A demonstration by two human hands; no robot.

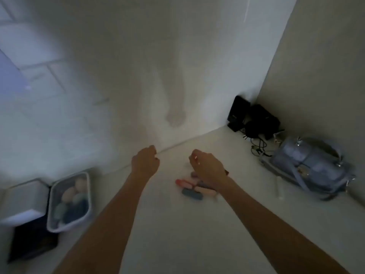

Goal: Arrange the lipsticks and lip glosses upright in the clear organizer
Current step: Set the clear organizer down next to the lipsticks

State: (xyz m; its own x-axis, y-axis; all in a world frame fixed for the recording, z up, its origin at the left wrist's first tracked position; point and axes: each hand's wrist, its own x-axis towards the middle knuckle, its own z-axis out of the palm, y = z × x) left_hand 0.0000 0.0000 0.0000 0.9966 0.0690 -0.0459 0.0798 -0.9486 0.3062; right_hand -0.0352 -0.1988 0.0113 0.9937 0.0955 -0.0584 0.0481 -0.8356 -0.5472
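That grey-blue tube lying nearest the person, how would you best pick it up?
Pinch the grey-blue tube across its middle, coming straight down from above. It lies flat on the white surface, its near long side clear, while pink tubes crowd its far side. Blur hides which end is the cap.

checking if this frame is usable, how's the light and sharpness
Head view: dim, bluish light; motion blur softens the tubes on the counter and the tray; hand shadow on the wall; wide-angle bending at the edges; both hands slightly smeared.
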